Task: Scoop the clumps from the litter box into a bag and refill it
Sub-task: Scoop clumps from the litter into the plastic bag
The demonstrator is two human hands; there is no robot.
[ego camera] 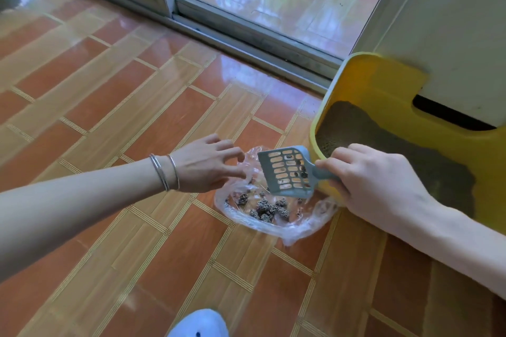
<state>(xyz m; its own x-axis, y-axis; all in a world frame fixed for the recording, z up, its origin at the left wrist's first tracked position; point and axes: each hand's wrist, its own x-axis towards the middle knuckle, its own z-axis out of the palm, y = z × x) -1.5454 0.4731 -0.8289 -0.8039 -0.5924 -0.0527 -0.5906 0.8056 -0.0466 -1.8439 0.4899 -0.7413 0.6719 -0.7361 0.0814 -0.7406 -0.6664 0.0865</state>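
A yellow litter box (383, 96) with grey-brown litter (356, 128) stands on the floor at the right. Beside it lies a clear plastic bag (301, 227) holding several dark clumps (267, 208). My right hand (377, 180) grips the handle of a blue slotted scoop (287, 169), which hangs tilted over the bag with a few small clumps in it. My left hand (208, 164) pinches the bag's far rim with thumb and fingers.
The floor is glossy orange and tan tile (123, 107). A sliding glass door with a metal track (246, 35) runs behind. A white cabinet (451, 22) stands over the litter box. A light blue slipper (200, 323) shows at the bottom edge.
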